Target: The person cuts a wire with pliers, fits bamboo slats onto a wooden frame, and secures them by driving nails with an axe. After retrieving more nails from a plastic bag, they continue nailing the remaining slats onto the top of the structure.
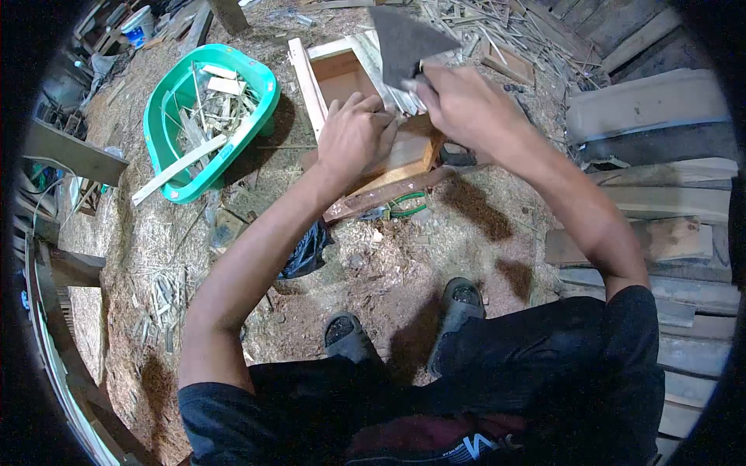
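Observation:
My right hand (462, 101) is closed around the grip of a broad-bladed tool (404, 48), its flat dark metal blade raised and flaring to a wide edge; the grip itself is hidden. My left hand (353, 140) is closed, knuckles up, over a wooden box frame (309, 89). Whatever the left fingers pinch is hidden beneath them. Pale thin wood strips (400, 99) lie between both hands at the frame's right side. The near end of the frame (400, 171) rests by a reddish-brown board (365, 203).
A green plastic tub (155, 128) of wood scraps stands at left, a long offcut (179, 169) jutting over its rim. Green-handled pliers (408, 206) and a black plastic bag (303, 252) lie near my feet. Stacked planks (645, 116) line the right.

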The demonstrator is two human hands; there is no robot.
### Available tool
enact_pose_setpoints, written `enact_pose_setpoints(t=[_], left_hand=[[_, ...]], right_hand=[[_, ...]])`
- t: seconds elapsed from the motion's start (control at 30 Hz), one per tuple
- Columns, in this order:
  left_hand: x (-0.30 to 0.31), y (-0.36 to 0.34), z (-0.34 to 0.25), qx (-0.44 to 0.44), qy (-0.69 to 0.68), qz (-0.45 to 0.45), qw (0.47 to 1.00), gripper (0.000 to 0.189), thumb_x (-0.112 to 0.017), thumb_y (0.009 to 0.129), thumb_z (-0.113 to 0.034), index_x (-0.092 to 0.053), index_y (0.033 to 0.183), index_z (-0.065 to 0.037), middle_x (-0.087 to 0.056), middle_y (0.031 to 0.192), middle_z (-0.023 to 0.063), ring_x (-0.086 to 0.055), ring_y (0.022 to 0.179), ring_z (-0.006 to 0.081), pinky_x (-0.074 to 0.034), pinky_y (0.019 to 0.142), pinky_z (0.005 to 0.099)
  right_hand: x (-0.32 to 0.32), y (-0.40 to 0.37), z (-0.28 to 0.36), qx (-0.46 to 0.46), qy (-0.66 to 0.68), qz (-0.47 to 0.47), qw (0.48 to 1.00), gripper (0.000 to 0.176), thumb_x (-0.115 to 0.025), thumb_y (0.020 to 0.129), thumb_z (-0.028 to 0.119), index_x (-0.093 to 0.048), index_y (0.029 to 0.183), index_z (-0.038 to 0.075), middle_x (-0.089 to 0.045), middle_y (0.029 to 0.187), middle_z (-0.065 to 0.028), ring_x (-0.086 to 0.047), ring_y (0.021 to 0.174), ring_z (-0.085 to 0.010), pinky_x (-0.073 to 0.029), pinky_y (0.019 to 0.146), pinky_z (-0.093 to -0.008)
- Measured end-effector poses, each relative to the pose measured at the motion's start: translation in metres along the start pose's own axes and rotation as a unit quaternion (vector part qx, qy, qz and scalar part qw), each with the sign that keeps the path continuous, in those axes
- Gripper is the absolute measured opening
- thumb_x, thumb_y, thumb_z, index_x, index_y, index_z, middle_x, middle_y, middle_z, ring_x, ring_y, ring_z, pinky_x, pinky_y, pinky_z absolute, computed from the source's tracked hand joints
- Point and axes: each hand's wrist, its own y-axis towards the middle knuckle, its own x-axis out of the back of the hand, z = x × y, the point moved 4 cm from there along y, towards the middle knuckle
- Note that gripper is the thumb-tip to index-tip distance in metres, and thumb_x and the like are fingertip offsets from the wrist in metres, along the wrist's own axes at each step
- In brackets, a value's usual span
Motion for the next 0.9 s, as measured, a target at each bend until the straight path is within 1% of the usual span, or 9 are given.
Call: enact_pose_setpoints(t=[0.07, 0.2, 0.3, 0.43, 0.53, 0.63, 0.73, 0.77, 0.9], left_hand=[[-0.001, 0.0, 0.0, 0.004, 0.002, 0.008, 1.0, 0.021, -0.068, 0.086, -0.025, -0.077, 0.098, -0.01, -0.065, 0.092, 0.0079, -0.061, 0.091, 0.0267, -0.046, 0.076, 0.0412], [-0.002, 0.001, 0.001, 0.019, -0.003, 0.025, 1.0, 0.021, -0.068, 0.086, -0.025, -0.077, 0.096, -0.009, -0.066, 0.093, 0.0077, -0.061, 0.092, 0.0266, -0.046, 0.077, 0.041], [0.0, 0.001, 0.0, 0.023, 0.0, 0.028, 0.999, 0.021, -0.068, 0.086, -0.025, -0.077, 0.096, -0.009, -0.065, 0.092, 0.0076, -0.061, 0.091, 0.0266, -0.046, 0.077, 0.0418], [-0.001, 0.001, -0.001, 0.018, -0.006, 0.011, 1.0, 0.021, -0.068, 0.086, -0.025, -0.077, 0.095, -0.008, -0.066, 0.092, 0.0074, -0.061, 0.092, 0.026, -0.046, 0.078, 0.0416], [-0.001, 0.003, -0.001, 0.03, -0.017, 0.022, 0.999, 0.021, -0.069, 0.085, -0.025, -0.077, 0.094, -0.008, -0.066, 0.094, 0.008, -0.062, 0.093, 0.0258, -0.046, 0.079, 0.0411], [0.0, 0.0, 0.0, 0.02, -0.01, 0.017, 1.0, 0.02, -0.069, 0.085, -0.025, -0.077, 0.094, -0.008, -0.067, 0.095, 0.0082, -0.062, 0.092, 0.0259, -0.046, 0.079, 0.041], [0.003, 0.004, 0.0, 0.019, 0.003, 0.027, 0.999, 0.02, -0.069, 0.085, -0.025, -0.077, 0.094, -0.008, -0.067, 0.096, 0.0079, -0.061, 0.092, 0.0262, -0.046, 0.078, 0.0411], [0.002, 0.004, 0.0, 0.022, 0.005, 0.031, 0.999, 0.02, -0.069, 0.085, -0.025, -0.077, 0.094, -0.008, -0.067, 0.096, 0.0078, -0.061, 0.091, 0.0262, -0.046, 0.078, 0.0411], [0.0, 0.003, -0.001, 0.021, -0.016, 0.018, 0.999, 0.019, -0.069, 0.085, -0.024, -0.077, 0.093, -0.009, -0.067, 0.096, 0.0077, -0.061, 0.092, 0.0265, -0.046, 0.078, 0.041]], right_hand=[[0.008, 0.004, 0.004, 0.024, 0.022, -0.062, 0.998, 0.033, -0.051, 0.101, 0.028, -0.061, 0.099, -0.003, -0.067, 0.078, -0.0262, -0.065, 0.074, -0.0476, -0.052, 0.065, -0.0529], [-0.008, 0.0, 0.004, -0.032, 0.019, 0.026, 0.999, 0.036, -0.052, 0.1, 0.03, -0.061, 0.097, -0.004, -0.066, 0.081, -0.0275, -0.064, 0.078, -0.0478, -0.052, 0.067, -0.0532], [-0.019, -0.002, -0.005, 0.017, 0.03, 0.001, 0.999, 0.037, -0.053, 0.1, 0.031, -0.061, 0.095, -0.005, -0.065, 0.081, -0.0282, -0.064, 0.08, -0.0482, -0.052, 0.069, -0.0534], [0.007, 0.002, 0.005, 0.003, 0.036, -0.055, 0.998, 0.036, -0.052, 0.1, 0.031, -0.061, 0.096, -0.004, -0.065, 0.084, -0.0291, -0.064, 0.082, -0.0485, -0.052, 0.071, -0.0535], [0.016, -0.002, 0.016, -0.026, 0.032, -0.02, 0.999, 0.036, -0.052, 0.101, 0.031, -0.062, 0.096, -0.003, -0.066, 0.084, -0.0288, -0.064, 0.081, -0.0483, -0.053, 0.07, -0.0534], [-0.022, -0.009, -0.003, 0.061, -0.008, -0.044, 0.997, 0.033, -0.049, 0.1, 0.027, -0.061, 0.1, -0.004, -0.067, 0.078, -0.027, -0.067, 0.073, -0.0458, -0.055, 0.065, -0.052], [-0.013, 0.002, -0.009, -0.024, -0.003, 0.042, 0.999, 0.035, -0.049, 0.102, 0.03, -0.062, 0.099, -0.002, -0.067, 0.082, -0.0263, -0.066, 0.08, -0.0478, -0.053, 0.071, -0.0528], [-0.006, 0.003, -0.008, 0.033, 0.001, -0.036, 0.999, 0.032, -0.049, 0.099, 0.024, -0.065, 0.093, -0.003, -0.067, 0.078, -0.0263, -0.068, 0.074, -0.0443, -0.055, 0.066, -0.0528], [0.005, 0.002, 0.002, 0.021, 0.044, -0.042, 0.998, 0.035, -0.051, 0.101, 0.03, -0.061, 0.099, -0.003, -0.064, 0.079, -0.0308, -0.065, 0.078, -0.0479, -0.051, 0.068, -0.0537]])
